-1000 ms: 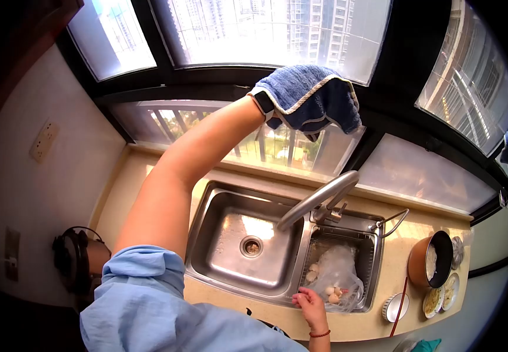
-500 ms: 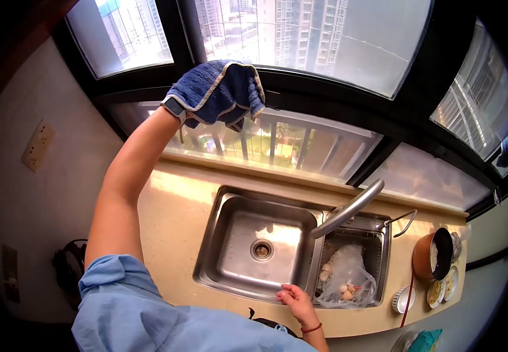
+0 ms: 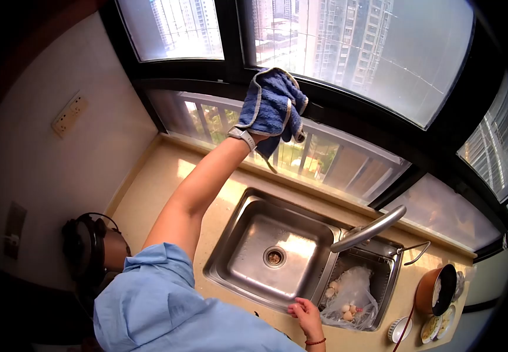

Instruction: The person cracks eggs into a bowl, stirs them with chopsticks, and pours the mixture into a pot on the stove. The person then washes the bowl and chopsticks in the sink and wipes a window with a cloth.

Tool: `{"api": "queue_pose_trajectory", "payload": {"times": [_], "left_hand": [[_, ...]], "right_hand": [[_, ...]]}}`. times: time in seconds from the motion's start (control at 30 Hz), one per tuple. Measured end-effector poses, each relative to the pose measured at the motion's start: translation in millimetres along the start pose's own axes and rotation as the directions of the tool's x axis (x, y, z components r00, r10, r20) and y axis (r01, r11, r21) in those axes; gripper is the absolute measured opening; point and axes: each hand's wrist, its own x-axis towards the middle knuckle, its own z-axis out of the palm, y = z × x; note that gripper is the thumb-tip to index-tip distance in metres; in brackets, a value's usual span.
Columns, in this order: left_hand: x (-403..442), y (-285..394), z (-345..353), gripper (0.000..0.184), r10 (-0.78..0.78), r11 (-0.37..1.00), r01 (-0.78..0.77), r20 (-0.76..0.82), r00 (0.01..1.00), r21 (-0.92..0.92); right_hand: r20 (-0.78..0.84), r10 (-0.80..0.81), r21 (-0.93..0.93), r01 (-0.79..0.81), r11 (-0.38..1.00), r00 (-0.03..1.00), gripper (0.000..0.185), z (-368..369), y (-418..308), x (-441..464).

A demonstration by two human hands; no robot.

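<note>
A blue cloth (image 3: 272, 105) with a pale edge covers my left hand (image 3: 260, 136), which is raised against the dark window frame (image 3: 207, 79); the fingers are hidden under the cloth. A watch (image 3: 242, 136) is on that wrist. Over the front rim of the steel sink (image 3: 248, 234), near the divider between the basins, my right hand (image 3: 305, 317) hangs with its fingers loosely bent and apart, holding nothing. Just right of it, a clear plastic bag (image 3: 356, 293) with eggshells (image 3: 349, 311) lies in the smaller basin.
A curved faucet (image 3: 371, 229) rises behind the basins. On the right of the counter (image 3: 154, 176) are an orange pot (image 3: 429, 291), a white bowl (image 3: 399, 330), chopsticks (image 3: 405, 328) and plates (image 3: 431, 330). A dark cooker (image 3: 98, 243) stands at the left, below a wall socket (image 3: 69, 115).
The cloth and my left hand went left along the window frame, then partly back right. The view has shifted, and my right hand stays near the sink's front rim.
</note>
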Motion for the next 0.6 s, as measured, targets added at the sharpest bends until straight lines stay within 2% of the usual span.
{"api": "queue_pose_trajectory", "payload": {"times": [0.03,0.07,0.17,0.27,0.37,0.4,0.43,0.5,0.53,0.57,0.6], "left_hand": [[4,-14,-3,0.021,0.123,0.981,-0.117,-0.029,0.992,0.154],[2,-28,-11,0.021,0.138,0.956,-0.128,-0.022,0.99,0.266],[3,-17,-44,0.023,0.054,0.894,-0.038,-0.022,0.998,0.446],[2,-3,-67,0.025,-0.012,0.851,0.028,-0.033,0.999,0.524],[2,4,-87,0.026,-0.082,0.86,0.078,-0.014,0.997,0.504],[3,-8,-90,0.031,-0.021,0.883,0.019,-0.002,1.0,0.469],[-1,-18,-90,0.031,-0.024,0.883,0.025,-0.008,1.0,0.469],[-5,-32,-88,0.027,0.094,0.895,-0.012,-0.164,0.982,0.445],[-7,-23,-97,0.025,0.053,0.818,0.084,-0.221,0.974,0.569],[-18,-64,-112,0.02,0.286,0.6,-0.007,-0.207,0.936,0.8],[-12,-71,-123,0.019,0.258,0.664,0.02,-0.254,0.932,0.747]], "right_hand": [[0.016,-0.003,-0.014,0.003,1.0,1.0,0.033,1,-4,2],[0.027,0.004,-0.02,-0.003,1.0,1.0,0.033,2,-9,7],[0.046,0.003,-0.048,0.0,0.999,0.999,0.033,6,-22,18],[0.043,-0.019,-0.068,0.022,0.997,0.999,0.036,15,-37,27],[0.038,-0.018,-0.079,0.021,0.997,0.999,0.037,30,-51,28],[0.042,-0.011,-0.078,0.014,0.997,0.999,0.036,34,-54,27],[0.042,-0.009,-0.084,0.012,0.996,0.999,0.036,37,-53,26],[0.052,0.012,-0.072,-0.008,0.997,0.999,0.037,42,-49,26],[0.059,0.014,-0.084,-0.009,0.996,0.998,0.037,44,-48,24],[0.049,0.01,-0.079,-0.006,0.997,0.999,0.037,47,-46,23],[0.042,0.02,-0.066,-0.017,0.998,0.999,0.037,51,-45,23]]}}
